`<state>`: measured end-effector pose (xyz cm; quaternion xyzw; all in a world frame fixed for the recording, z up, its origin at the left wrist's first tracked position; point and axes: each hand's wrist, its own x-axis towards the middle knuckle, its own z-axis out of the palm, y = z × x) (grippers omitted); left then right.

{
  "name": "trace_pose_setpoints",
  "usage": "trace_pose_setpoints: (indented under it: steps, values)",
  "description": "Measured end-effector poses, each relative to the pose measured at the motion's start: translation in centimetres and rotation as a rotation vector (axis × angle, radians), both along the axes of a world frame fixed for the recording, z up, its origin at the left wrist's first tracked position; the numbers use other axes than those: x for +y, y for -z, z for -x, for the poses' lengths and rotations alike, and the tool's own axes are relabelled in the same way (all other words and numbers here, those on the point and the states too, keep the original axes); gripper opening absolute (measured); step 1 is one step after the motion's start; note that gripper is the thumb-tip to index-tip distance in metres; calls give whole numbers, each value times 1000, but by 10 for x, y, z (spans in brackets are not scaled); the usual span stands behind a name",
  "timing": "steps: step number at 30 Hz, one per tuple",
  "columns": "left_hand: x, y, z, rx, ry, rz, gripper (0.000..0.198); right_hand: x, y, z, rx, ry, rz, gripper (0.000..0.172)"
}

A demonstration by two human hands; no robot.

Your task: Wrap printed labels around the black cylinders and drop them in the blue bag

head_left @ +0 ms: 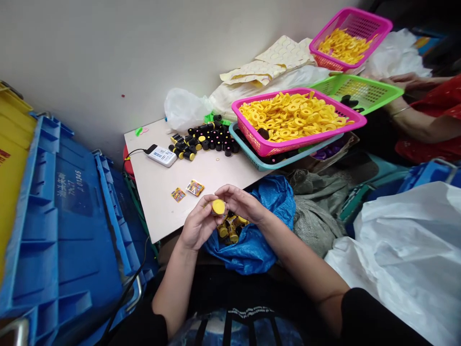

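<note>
My left hand [198,223] and my right hand [239,202] meet over my lap, with the fingertips of both pressed on a small cylinder topped by a yellow disc [218,207]. Just below them, several finished yellow-and-black pieces [229,230] lie in a crumpled blue plastic bag [252,250]. Two small printed labels [195,188] lie on the pale board [209,173] beyond my hands. Farther off stands a cluster of black cylinders [205,142], some with yellow tops. A pink basket [298,139] of yellow rings [291,115] rests on a teal tray [252,157].
A co-worker's hand [406,81] rests on a green basket [356,93] at the right. A magenta basket of yellow rings [349,38] sits higher up. A white charger [161,155] lies on the board. A blue crate [61,226] fills the left; grey sacks and white plastic fill the right.
</note>
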<state>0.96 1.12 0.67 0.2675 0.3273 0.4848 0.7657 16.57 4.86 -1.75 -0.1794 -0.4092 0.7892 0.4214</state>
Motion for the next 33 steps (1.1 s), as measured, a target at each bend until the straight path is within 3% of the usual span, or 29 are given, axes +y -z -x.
trace_pose_setpoints:
  steps: [3, 7, 10, 12, 14, 16, 18, 23, 26, 29, 33]
  values:
    - [0, 4, 5, 71, 25, -55, 31, 9, 2, -1, -100, 35, -17, 45]
    - [1, 15, 20, 609, 101, -392, 40, 55, 5, 8, -473, 239, -203, 37]
    - [16, 32, 43, 1022, -113, -581, 48, 114, 6, 35, -918, 408, -499, 22]
    - [31, 45, 64, 1250, -299, -559, 34, 150, 9, 61, -1156, 466, -667, 18]
    - [45, 57, 85, 1549, -428, -440, 31, 176, 16, 88, -1339, 510, -802, 25]
    - [56, 67, 101, 1778, -423, -327, 38, 189, 28, 110, -1504, 529, -929, 32]
    - [61, 73, 111, 1867, -373, -296, 41, 193, 40, 122, -1637, 541, -1021, 37]
    - [64, 79, 116, 1713, -412, -325, 8, 190, 60, 122, -1730, 542, -1205, 38]
    - [65, 79, 114, 1377, -516, -255, 9, 190, 63, 117, -1701, 493, -1300, 33]
    - [63, 71, 110, 912, -627, -97, 38, 189, 65, 113, -1607, 469, -1371, 30]
    - [56, 56, 105, 570, -542, 35, 67, 187, 67, 108, -1433, 374, -1399, 28]
